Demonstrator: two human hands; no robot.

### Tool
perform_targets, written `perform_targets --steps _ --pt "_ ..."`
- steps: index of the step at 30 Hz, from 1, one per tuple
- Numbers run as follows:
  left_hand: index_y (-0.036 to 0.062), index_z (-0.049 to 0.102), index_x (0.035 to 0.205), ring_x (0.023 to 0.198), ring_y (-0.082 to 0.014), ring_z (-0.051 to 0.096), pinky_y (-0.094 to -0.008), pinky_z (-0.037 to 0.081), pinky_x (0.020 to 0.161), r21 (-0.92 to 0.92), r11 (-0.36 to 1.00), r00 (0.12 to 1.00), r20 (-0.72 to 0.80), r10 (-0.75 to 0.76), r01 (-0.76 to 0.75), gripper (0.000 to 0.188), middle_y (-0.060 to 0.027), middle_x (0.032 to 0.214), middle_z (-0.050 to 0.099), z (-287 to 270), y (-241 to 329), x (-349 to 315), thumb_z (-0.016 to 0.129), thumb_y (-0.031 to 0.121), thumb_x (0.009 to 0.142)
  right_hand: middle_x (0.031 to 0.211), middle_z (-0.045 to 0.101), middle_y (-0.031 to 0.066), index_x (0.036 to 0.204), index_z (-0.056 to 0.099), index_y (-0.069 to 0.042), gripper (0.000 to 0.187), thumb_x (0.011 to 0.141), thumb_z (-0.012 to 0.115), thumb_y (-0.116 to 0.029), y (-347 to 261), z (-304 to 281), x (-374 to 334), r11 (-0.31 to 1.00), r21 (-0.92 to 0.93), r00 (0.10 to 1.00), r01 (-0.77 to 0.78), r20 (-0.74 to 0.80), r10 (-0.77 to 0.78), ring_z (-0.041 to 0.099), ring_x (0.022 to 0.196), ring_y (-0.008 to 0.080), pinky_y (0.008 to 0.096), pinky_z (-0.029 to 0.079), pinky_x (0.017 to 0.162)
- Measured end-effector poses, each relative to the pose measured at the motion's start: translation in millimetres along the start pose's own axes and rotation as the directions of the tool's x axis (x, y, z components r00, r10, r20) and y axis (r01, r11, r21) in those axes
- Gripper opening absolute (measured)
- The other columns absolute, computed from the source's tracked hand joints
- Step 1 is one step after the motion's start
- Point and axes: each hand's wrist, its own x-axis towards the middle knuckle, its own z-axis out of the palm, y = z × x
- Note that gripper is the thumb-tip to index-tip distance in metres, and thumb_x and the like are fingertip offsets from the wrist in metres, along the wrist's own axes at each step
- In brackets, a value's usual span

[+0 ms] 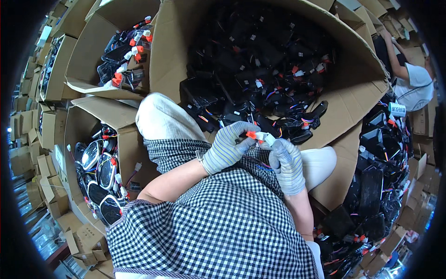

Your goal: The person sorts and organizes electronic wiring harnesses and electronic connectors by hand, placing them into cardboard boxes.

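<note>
In striped work gloves, both my hands meet over my lap at a small wire connector. My left hand (pixel 226 148) pinches its orange-red plug end (pixel 251 134) between thumb and fingers. The white connector housing (pixel 266 138) is gripped by my right hand (pixel 287 166). Red and white parts touch each other; whether they are fully joined I cannot tell. Thin coloured wires (pixel 261 163) run below, between my hands. Just beyond lies a heap of black electronic units (pixel 260 60) with wire leads, inside a large cardboard box (pixel 169 51).
On the left, one carton (pixel 79 69) holds wired units and another (pixel 95 109) holds rounded, glassy-faced units (pixel 106 172). More black units (pixel 371 186) pile up at right. A co-worker in a white top (pixel 413 86) is at the far right, among stacked cartons.
</note>
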Motion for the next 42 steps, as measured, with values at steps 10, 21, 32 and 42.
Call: perform_targets --steps 10,21,32,42 --pt "0.0136 0.065 0.096 0.078 -0.0243 0.064 -0.0360 0.051 0.066 0.555 0.732 0.911 0.130 0.392 -0.394 0.032 -0.0061 0.085 0.065 -4 -19 -4 0.062 0.004 0.066 0.046 0.036 -0.0052 0.080 0.062 0.005 0.040 0.089 0.057 -0.034 30 -6 -4 0.859 0.408 0.951 -0.309 0.120 0.285 0.028 0.038 0.0024 0.0192 0.021 0.039" --pt "0.0142 0.066 0.087 0.071 -0.0241 0.062 -0.0352 0.049 0.063 0.499 0.668 0.832 0.265 0.488 -0.551 0.022 -0.0052 0.077 0.064 36 5 65 0.065 0.013 0.065 0.054 0.035 -0.0058 0.097 0.055 0.005 0.042 0.092 0.052 -0.037 25 -18 2 0.968 0.231 0.974 0.092 -0.225 -0.039 0.031 0.042 0.0026 0.0186 0.024 0.040" --pt "0.0100 0.061 0.095 0.069 -0.0310 0.064 -0.0422 0.050 0.059 0.437 0.762 0.822 0.528 0.212 -0.477 0.022 -0.0112 0.077 0.064 134 -52 84 0.056 0.019 0.076 0.057 0.034 -0.0036 0.115 0.047 0.006 0.030 0.094 0.043 -0.015 86 -89 -5 0.996 0.072 0.918 0.056 -0.397 -0.022 0.030 0.044 0.0047 0.0182 0.032 0.044" --pt "0.0103 0.058 0.092 0.064 -0.0332 0.062 -0.0431 0.047 0.056 0.460 0.836 0.879 0.474 0.053 -0.298 0.021 -0.0126 0.072 0.062 112 -64 68 0.060 0.023 0.075 0.055 0.038 -0.0032 0.103 0.059 0.001 0.022 0.093 0.045 -0.013 73 -75 5 0.904 -0.406 0.951 0.133 -0.205 -0.232 0.033 0.047 0.0045 0.0192 0.029 0.045"
